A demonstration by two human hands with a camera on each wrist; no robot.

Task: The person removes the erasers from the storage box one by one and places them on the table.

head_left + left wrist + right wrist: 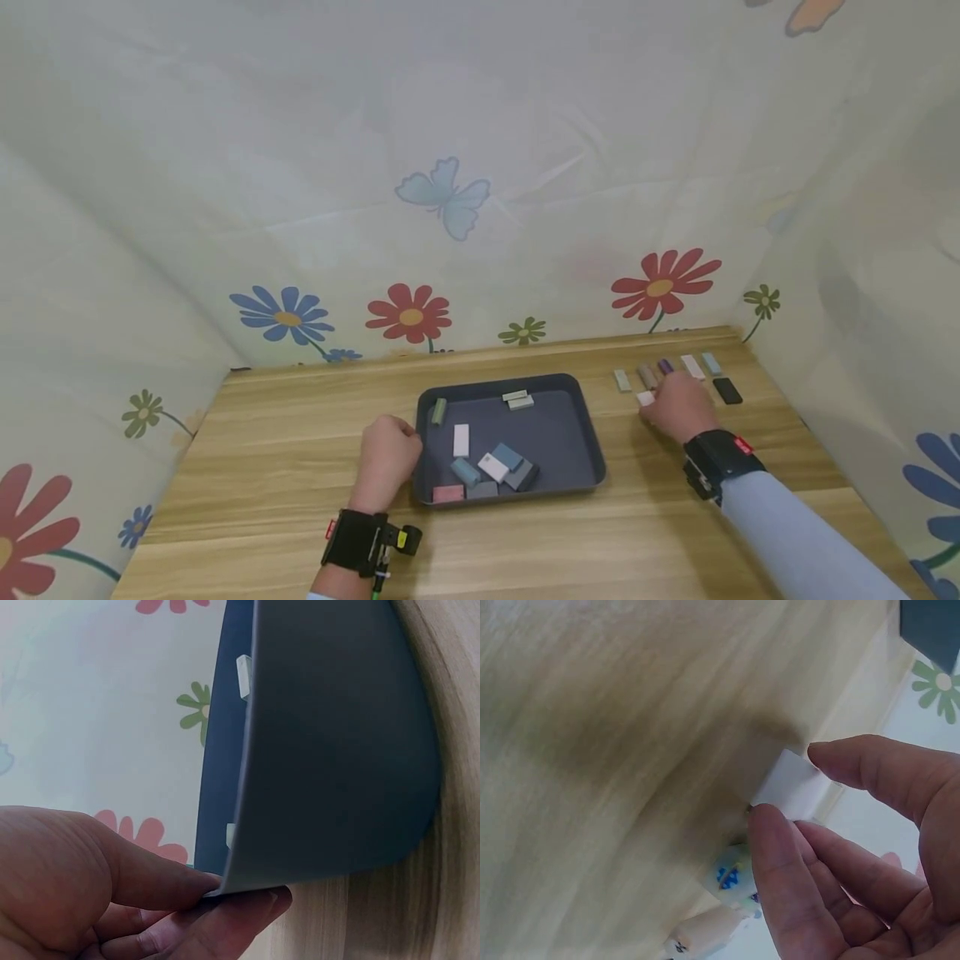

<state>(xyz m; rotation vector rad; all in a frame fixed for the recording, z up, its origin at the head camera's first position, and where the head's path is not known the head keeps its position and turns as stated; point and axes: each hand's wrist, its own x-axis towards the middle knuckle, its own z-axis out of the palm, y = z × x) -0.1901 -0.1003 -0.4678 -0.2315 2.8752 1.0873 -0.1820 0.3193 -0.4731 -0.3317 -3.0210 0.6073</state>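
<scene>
My left hand is at the left side of a dark grey tray. The left wrist view shows its thumb and fingers pinching the tray's rim. To the right of the tray, my right hand is low over the table. Its thumb and fingertips pinch a small white block by the edges, seen closely in the right wrist view. Just beyond the fingers lies a block with a blue print, partly hidden. The tray holds several small blocks, among them a pink one and a green one.
Around my right hand lie a pale green block, a brown one, a purple one, a white one, a light blue one and a black one. Flower-printed cloth encloses the wooden table.
</scene>
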